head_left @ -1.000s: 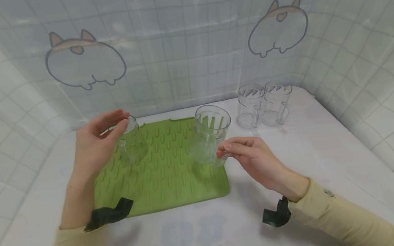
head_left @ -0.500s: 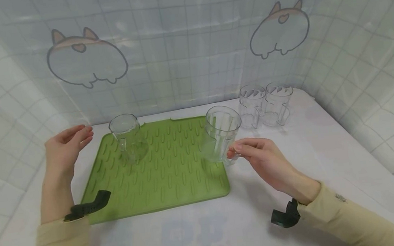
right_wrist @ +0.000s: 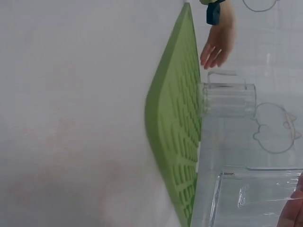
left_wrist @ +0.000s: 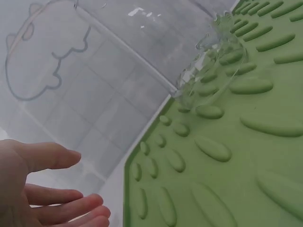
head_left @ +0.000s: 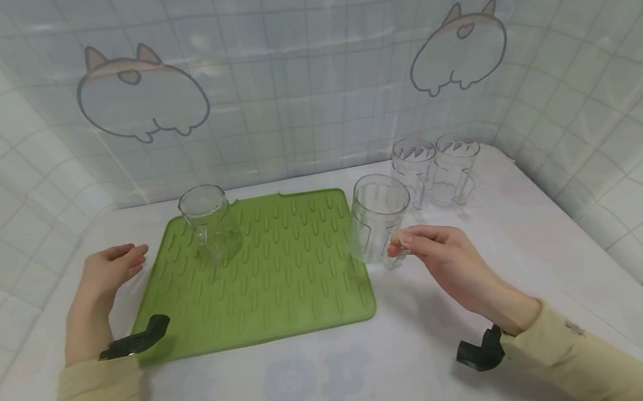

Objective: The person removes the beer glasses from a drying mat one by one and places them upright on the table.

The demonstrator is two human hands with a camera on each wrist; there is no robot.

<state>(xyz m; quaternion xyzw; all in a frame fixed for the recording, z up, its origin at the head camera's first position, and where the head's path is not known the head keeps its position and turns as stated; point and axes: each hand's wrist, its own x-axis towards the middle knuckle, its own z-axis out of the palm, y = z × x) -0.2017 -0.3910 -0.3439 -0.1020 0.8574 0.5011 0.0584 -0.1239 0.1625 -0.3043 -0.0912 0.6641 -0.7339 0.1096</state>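
My right hand (head_left: 433,251) pinches the handle of a clear mug (head_left: 380,217), held over the right edge of a green ridged mat (head_left: 272,295). The right wrist view catches the wall of this mug (right_wrist: 255,196) with fingertips beside it. A second clear mug (head_left: 206,228) stands on the mat's back left part, its handle towards the front. Left of the mat is my left hand (head_left: 110,269), fingers relaxed, holding nothing. In the left wrist view that hand (left_wrist: 52,184) is apart from the standing mug (left_wrist: 142,38).
Two more clear mugs, one (head_left: 414,169) beside the other (head_left: 455,168), stand at the table's back right. A tile-patterned curtain (head_left: 299,86) with cartoon animals rises behind and along the sides. The white tabletop (head_left: 406,360) surrounds the mat.
My left hand has left the rim of the mug on the mat and moved left and down. My right hand has carried its mug rightward, towards the mat's right edge.
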